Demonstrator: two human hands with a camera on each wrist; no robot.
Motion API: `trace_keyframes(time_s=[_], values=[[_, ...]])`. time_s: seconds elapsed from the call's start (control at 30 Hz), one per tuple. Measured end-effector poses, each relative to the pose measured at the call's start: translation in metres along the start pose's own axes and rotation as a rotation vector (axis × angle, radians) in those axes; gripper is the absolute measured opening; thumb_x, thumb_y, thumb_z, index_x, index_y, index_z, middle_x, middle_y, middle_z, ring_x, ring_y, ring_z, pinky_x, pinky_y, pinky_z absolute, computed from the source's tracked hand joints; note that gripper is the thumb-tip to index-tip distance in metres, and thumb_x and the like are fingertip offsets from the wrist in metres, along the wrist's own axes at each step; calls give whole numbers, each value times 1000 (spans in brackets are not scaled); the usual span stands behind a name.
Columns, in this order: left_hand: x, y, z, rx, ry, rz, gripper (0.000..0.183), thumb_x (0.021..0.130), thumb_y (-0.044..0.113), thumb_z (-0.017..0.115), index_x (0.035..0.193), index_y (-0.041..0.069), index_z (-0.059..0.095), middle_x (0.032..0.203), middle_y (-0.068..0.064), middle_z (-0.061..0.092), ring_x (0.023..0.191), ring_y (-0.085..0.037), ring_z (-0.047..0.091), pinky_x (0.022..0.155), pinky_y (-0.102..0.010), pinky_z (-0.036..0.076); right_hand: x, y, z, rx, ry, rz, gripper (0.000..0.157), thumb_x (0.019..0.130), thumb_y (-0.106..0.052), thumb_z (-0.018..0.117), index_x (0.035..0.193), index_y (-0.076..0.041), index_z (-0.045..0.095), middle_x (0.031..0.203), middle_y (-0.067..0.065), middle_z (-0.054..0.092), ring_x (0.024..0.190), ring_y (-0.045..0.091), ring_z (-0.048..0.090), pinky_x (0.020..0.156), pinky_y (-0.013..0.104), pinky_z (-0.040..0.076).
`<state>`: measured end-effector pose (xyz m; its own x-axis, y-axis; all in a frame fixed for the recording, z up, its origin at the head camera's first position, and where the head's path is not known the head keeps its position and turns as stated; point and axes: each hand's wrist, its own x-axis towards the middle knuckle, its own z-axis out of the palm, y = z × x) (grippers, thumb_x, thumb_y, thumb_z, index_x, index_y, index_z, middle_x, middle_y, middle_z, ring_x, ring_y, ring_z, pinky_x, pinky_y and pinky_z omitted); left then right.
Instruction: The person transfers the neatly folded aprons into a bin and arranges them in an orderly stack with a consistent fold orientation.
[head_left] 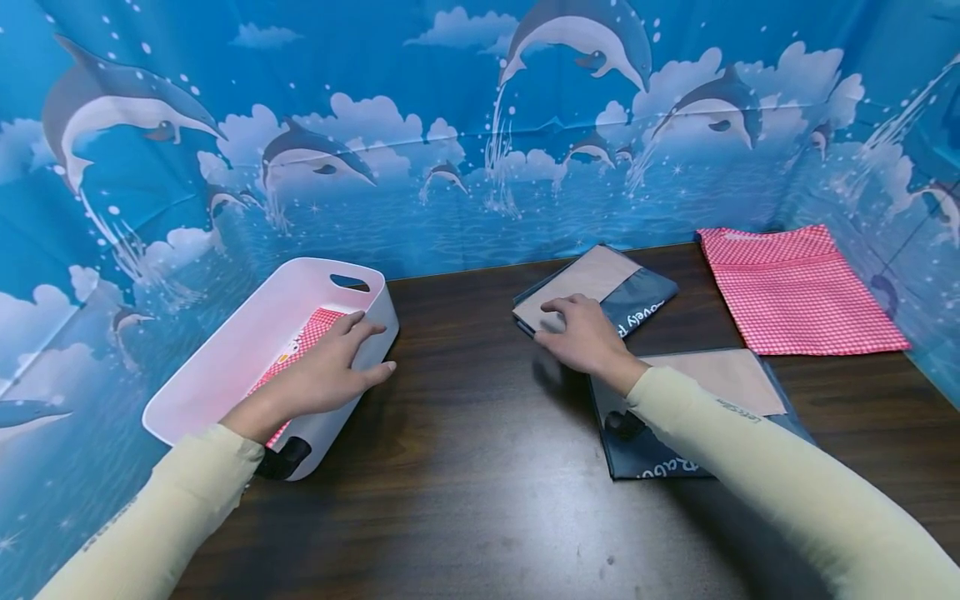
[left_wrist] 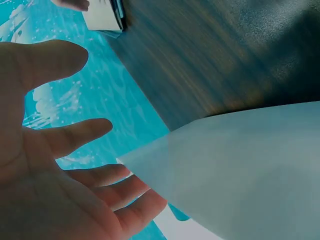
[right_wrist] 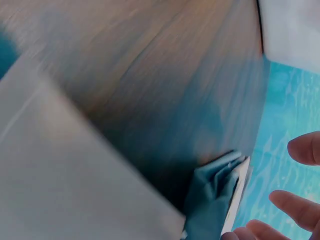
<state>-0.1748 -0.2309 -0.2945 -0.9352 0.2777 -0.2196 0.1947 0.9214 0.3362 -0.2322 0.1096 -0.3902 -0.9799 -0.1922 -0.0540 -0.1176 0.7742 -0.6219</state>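
pinching one layer could unfold the farther rectangular navy-and-beige cloth [head_left: 603, 282], left hand [head_left: 324, 373] and right hand [head_left: 588, 337] being empty, loose-fingered.

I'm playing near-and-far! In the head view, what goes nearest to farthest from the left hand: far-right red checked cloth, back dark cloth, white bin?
From the left hand:
1. White bin: at the left, behind the hand in this view.
2. Back dark cloth: right of centre.
3. Red checked cloth: far right.
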Motion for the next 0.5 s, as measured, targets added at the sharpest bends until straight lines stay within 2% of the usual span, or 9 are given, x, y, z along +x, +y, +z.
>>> trace_keyframes(time_s=[0.23,0.5], values=[[-1,0,2,-5,6,-1,73,102,37,70,159,-1,45,172,-36,20,151,-58,35,106,-75,49,-2,9,-3,-87,32,9,56,102,-36,68,151,-10,61,158,22,52,147,43,47,114,62,48],[-1,-2,4,-18,-1,7,71,102,35,69,159,-1,45,173,-36,17,151,-58,32,109,-77,45,-4,15,-4,-143,15,13,56,101,-36,70,148,-8,64,155,24,53,140,43,50,110,61,49]])
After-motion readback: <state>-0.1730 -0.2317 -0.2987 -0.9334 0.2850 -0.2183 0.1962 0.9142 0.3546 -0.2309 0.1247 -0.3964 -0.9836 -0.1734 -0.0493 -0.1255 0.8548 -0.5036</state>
